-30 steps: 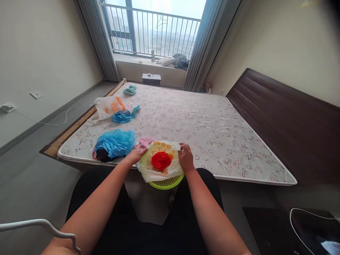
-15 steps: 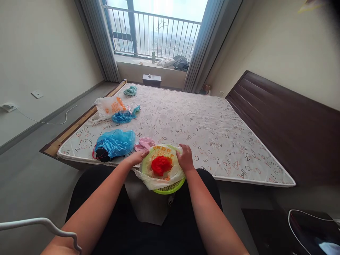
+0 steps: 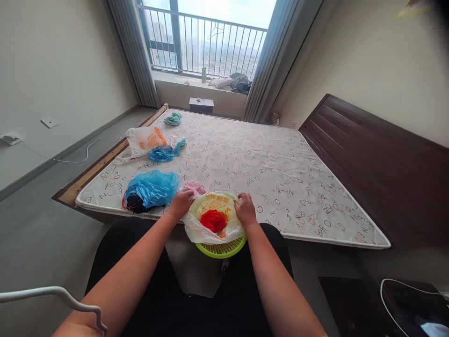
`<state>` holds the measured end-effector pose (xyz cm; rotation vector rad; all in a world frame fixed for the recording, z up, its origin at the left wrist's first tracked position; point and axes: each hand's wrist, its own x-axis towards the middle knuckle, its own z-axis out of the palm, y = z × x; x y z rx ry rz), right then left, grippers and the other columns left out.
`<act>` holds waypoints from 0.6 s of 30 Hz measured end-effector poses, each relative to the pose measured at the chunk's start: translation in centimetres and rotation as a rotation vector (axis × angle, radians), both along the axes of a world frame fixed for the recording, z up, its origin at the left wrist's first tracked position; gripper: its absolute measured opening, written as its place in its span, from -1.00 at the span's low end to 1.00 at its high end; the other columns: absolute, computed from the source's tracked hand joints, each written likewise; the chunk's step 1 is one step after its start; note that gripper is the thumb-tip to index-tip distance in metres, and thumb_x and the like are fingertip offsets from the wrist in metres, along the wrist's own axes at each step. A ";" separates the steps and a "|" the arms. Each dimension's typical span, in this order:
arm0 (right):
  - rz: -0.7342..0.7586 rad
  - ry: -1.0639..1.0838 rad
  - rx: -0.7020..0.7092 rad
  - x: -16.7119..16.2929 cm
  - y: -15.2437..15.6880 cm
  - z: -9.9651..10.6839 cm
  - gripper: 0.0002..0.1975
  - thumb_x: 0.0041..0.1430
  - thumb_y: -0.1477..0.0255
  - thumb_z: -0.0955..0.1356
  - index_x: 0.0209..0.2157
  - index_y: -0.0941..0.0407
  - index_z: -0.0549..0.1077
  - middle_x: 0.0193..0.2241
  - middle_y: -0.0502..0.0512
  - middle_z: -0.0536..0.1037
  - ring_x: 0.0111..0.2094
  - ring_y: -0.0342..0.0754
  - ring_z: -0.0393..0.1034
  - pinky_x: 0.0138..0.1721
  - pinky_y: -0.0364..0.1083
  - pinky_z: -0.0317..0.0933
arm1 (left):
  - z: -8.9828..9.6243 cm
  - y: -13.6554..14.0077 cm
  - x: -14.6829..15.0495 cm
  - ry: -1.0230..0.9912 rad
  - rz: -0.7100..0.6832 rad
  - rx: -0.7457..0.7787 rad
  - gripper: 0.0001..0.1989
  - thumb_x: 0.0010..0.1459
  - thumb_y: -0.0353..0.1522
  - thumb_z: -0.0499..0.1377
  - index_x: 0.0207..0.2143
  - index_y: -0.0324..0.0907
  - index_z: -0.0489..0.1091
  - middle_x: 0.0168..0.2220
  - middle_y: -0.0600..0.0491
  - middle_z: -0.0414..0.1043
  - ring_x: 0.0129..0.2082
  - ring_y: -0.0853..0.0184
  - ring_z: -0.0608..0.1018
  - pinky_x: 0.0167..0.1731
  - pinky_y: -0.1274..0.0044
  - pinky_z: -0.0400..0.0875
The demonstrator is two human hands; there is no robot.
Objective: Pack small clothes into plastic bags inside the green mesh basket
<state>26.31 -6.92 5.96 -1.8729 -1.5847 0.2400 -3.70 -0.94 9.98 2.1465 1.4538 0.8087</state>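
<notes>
A lime-green plastic basket (image 3: 220,250) sits between my knees at the edge of the bed. Inside it and over its near rim lies a white plastic bag (image 3: 198,231) with orange print, spread open around a bright red bundle (image 3: 213,221) that looks like yarn or cloth. My left hand (image 3: 181,204) is closed on the bag's left edge and pulls it outward. At the basket's right rim, my right hand (image 3: 245,209) pinches the bag's edge. A pink cloth (image 3: 195,187) lies on the mattress just beyond my left hand.
On the mattress (image 3: 259,164), to the left, lie a blue plastic bag (image 3: 152,187) with something black in it, a white and orange bag (image 3: 144,140), another blue bag (image 3: 163,153) and a teal bundle (image 3: 173,119). A white cable (image 3: 52,292) crosses near my left forearm.
My left hand has drawn the bag's left edge up and away from the basket rim, baring more of the basket's near side. The right hand stays at the right rim.
</notes>
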 end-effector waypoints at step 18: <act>-0.205 0.250 -0.032 1.5 0.4 0.4 -0.69 0.20 0.19 0.33 -0.16 0.11 0.52 -0.13 0.26 0.59 -0.10 0.14 0.44 -0.05 0.03 0.26 | 0.3 -0.8 -0.8 -0.092 0.121 -0.188 -0.42 0.10 -0.11 0.37 0.14 -0.11 0.42 0.11 -0.11 0.54 0.09 0.06 0.58 0.09 0.35 0.46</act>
